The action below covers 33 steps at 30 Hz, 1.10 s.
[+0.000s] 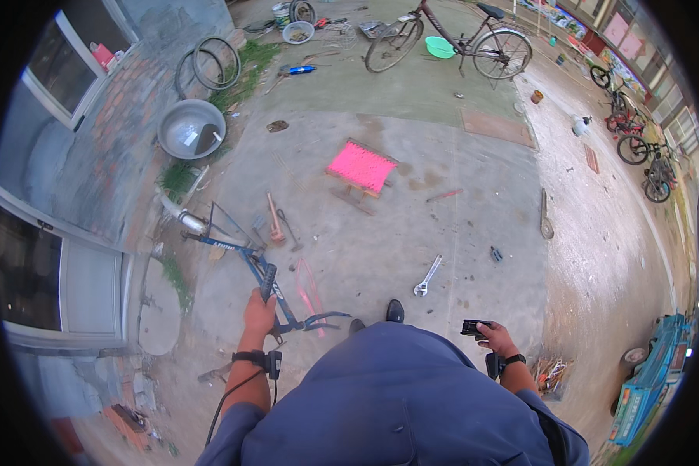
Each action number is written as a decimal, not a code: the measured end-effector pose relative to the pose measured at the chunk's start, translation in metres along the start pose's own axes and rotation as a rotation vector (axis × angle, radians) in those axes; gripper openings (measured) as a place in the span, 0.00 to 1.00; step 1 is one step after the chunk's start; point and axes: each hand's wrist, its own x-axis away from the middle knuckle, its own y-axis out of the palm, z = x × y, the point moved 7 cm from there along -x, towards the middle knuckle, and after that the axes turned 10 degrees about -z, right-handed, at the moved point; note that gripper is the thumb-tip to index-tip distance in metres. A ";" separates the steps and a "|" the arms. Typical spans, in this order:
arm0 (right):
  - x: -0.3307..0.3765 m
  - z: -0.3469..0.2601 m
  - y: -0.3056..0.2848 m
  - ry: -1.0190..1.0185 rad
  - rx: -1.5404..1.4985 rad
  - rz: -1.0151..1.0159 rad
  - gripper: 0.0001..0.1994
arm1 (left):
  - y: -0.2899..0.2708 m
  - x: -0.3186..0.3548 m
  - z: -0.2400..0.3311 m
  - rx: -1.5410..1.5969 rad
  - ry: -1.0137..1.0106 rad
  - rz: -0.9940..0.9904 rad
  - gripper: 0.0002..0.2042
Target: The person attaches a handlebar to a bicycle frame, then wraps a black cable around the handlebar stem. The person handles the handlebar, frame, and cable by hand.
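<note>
My left hand (259, 312) is closed round the lower end of a black ribbed bicycle pedal (268, 283), held upright over a blue bicycle frame (250, 256). The frame lies on the concrete without wheels, partly hidden by that hand. On the other side of my body, my right hand (497, 339) grips a second black bicycle pedal (474, 328), seen flat with its dark cage sticking out to the left of the fingers. Ahead of my shoes lies a silver adjustable wrench (428, 276).
A low stool with a pink woven seat (363, 166) stands ahead. A red pipe wrench (275, 219) and a hammer (290, 231) lie beside the frame. Dark pliers (495, 254) rest to the right. A grey metal basin (192, 130) and a standing bicycle (450, 39) are farther off.
</note>
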 end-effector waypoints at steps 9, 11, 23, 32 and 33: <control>0.007 -0.008 -0.001 0.009 0.026 0.015 0.23 | -0.002 0.004 0.012 -0.031 0.002 0.001 0.19; 0.008 -0.008 -0.001 0.011 0.027 0.016 0.23 | -0.004 0.006 0.018 -0.059 0.027 0.017 0.18; 0.005 -0.007 -0.003 0.011 0.025 0.010 0.20 | -0.006 0.003 0.011 -0.047 -0.003 0.054 0.18; 0.001 -0.011 0.000 0.004 0.043 -0.004 0.21 | -0.006 0.009 0.010 -0.095 0.003 0.075 0.20; 0.001 -0.012 0.001 0.000 0.042 -0.005 0.21 | -0.008 0.010 0.013 -0.092 0.026 0.104 0.20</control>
